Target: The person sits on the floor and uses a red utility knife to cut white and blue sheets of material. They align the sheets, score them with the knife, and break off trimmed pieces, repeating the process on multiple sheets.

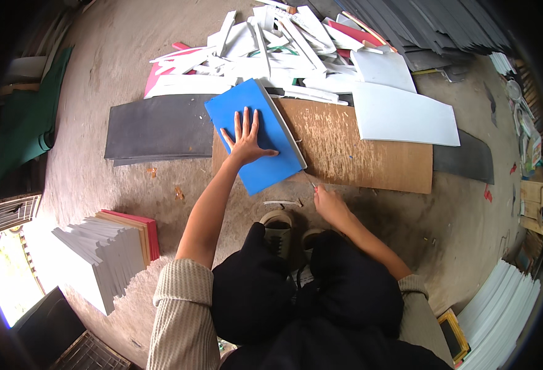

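We have a blue sheet (277, 131) lying aslant across a scuffed brown board (376, 148) and a dark grey sheet (160, 126), its near corner overhanging the board. We judge it light and fairly stiff, perhaps foam-like, so its edges may dent under a hard pinch; the smooth face could slide, so a broad palm suits holding it down and the two long edges suit lifting. Our left hand (244, 147) rests flat on it, fingers spread and gripping nothing. Our right hand (329, 202) is closed around a thin blade-like tool (310, 180) by the near right corner. Beyond lie heaped white offcuts (265, 65).
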Action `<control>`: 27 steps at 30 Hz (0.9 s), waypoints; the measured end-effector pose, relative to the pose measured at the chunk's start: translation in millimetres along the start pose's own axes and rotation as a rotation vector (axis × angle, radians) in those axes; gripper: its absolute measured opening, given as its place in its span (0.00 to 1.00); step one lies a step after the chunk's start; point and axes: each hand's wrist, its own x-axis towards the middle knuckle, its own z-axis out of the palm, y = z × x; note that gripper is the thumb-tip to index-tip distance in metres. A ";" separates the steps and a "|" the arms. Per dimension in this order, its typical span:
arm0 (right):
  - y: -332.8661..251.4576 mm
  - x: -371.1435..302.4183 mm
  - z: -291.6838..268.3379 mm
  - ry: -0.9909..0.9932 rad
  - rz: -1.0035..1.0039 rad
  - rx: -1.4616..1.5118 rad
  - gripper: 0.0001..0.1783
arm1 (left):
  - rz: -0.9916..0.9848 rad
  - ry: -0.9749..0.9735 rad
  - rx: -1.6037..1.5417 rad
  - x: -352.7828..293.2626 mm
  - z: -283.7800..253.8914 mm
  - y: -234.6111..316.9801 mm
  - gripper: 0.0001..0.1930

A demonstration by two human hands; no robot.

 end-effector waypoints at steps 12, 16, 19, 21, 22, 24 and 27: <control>-9.2 96.9 -62.4 0.129 -0.055 0.304 0.17 | 0.076 0.319 -0.441 -0.4 11.8 -19.0 0.43; -20.1 157.8 -32.4 0.353 -0.116 0.284 0.16 | 0.045 0.413 -0.857 -1.4 9.9 -17.8 0.31; -33.2 170.9 -26.1 0.294 -0.030 0.321 0.15 | -0.033 0.448 -0.882 -3.3 2.9 -13.1 0.29; -35.7 168.5 -39.7 0.198 0.011 0.480 0.14 | -0.101 0.473 -0.797 1.7 -0.8 -6.4 0.31; -31.8 172.7 -35.2 0.146 0.044 0.650 0.13 | -0.149 0.511 -0.741 4.0 -1.7 0.0 0.32; -43.2 173.5 -41.8 0.041 0.027 0.726 0.15 | -0.274 0.560 -0.663 13.4 -4.2 8.5 0.41; -53.3 166.6 -52.5 0.071 0.007 0.771 0.15 | -0.332 0.585 -0.521 18.3 -12.3 29.4 0.45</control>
